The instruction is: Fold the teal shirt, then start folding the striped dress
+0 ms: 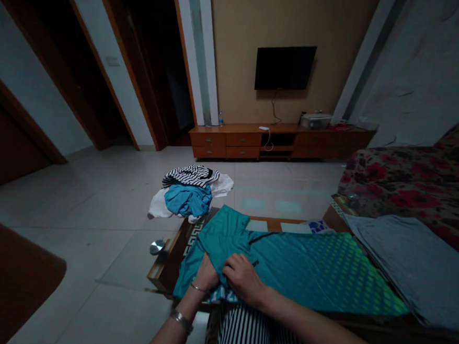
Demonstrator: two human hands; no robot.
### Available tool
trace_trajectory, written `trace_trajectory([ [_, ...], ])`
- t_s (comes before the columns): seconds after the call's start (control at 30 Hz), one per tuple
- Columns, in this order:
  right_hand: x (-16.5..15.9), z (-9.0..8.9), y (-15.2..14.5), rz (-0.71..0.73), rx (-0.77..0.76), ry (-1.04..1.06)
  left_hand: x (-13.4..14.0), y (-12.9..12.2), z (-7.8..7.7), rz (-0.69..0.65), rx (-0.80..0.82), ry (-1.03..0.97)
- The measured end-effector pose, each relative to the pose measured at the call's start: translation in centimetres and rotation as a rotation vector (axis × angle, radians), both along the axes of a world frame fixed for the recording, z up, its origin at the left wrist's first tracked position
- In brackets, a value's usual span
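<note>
A teal T-shirt (286, 260) with a green dotted pattern toward its hem lies spread over a low glass-topped table. My left hand (207, 273), with bracelets on the wrist, reaches in under the fabric near the collar and sleeve end; its fingers are hidden by the cloth. Beside it, my right hand (241, 278) has its fingers curled and pinching the shirt's fabric. Patterned cloth (223, 294) shows just below both hands, at the table's near edge.
Folded grey-blue cloth (423, 264) lies at the table's right end. Heaped clothes (188, 198), striped, blue and white, sit beyond the table's left corner. A floral sofa (413, 179) stands at right, a TV cabinet (243, 140) at the back, a brown rounded furniture piece (10, 277) at left.
</note>
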State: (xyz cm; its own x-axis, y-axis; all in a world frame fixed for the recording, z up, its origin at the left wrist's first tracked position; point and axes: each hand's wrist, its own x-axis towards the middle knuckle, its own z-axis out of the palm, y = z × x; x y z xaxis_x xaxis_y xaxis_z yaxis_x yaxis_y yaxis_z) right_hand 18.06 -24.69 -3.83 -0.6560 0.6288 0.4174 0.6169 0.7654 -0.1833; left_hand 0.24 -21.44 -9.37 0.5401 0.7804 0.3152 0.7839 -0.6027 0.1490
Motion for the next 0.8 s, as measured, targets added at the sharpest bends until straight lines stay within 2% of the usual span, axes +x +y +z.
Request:
trace_trajectory([
  [0.1, 0.0, 0.1, -1.9, 0.06, 0.019, -0.001, -0.2, 0.0, -0.3, 0.009, 0.023, -0.025],
  [0.2, 0.9, 0.8, -4.2, 0.193, -0.004, -0.004, -0.2, -0.1, -0.5, 0.017, 0.022, -0.035],
  [0.3, 2.2, 1.3, -5.0, 0.249, -0.055, 0.013, -0.1, -0.1, -0.7, 0.008, 0.017, -0.042],
  [0.43, 3.2, 1.9, -4.0, 0.106, -0.147, 0.075, 0.0, 0.2, -0.4, 0.013, -0.035, -0.031],
  [0.5, 2.8, 2.0, -3.5, 0.06, -0.182, 0.102, 0.1, 0.4, -0.1, 0.026, -0.123, -0.001],
  [0.6, 1.4, 1.8, -3.1, 0.025, -0.191, 0.135, 0.5, 0.9, 0.4, 0.064, -0.258, 0.042],
  [0.8, -1.6, 1.2, -2.0, -0.185, -0.159, 0.199, 1.4, 1.4, 1.6, 0.118, -0.309, 0.041],
])
